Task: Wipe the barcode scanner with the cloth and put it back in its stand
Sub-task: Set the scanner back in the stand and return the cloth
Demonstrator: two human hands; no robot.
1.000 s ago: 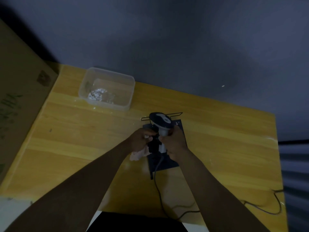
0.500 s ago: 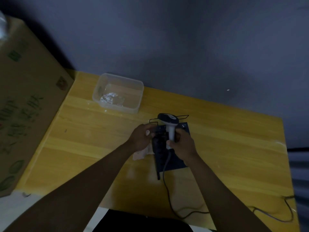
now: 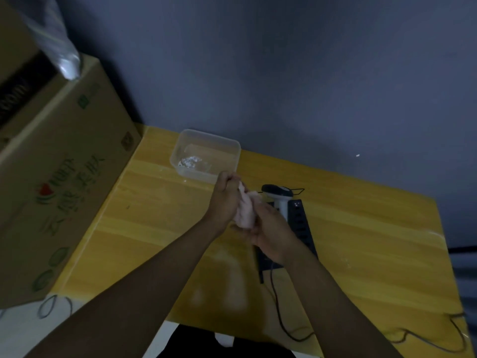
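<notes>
A: Where's the barcode scanner (image 3: 280,196) right now?

B: Upright in its stand (image 3: 300,223), the dark base and wire cradle on the worktop (image 3: 361,228). Both hands are off it. The left hand (image 3: 223,202) has its fingers closed on the pink cloth (image 3: 245,213), and the right hand (image 3: 271,235) cups the cloth's lower end, fingers curled onto it.

A: What could go wrong from here?

B: The cable (image 3: 277,308) trails toward the near edge (loose, with slack), so a forearm drawing back could snag it and tip the scanner out of the cradle. The cloth hangs just beside the scanner's head, too; a careless swing might knock it askew.

A: And a count?

B: One scanner, one stand, one cloth, two hands. Also one clear plastic tub (image 3: 206,156) with something pale and crumpled inside, and one cardboard box (image 3: 64,182) at the left, a second carton partly visible above it.
</notes>
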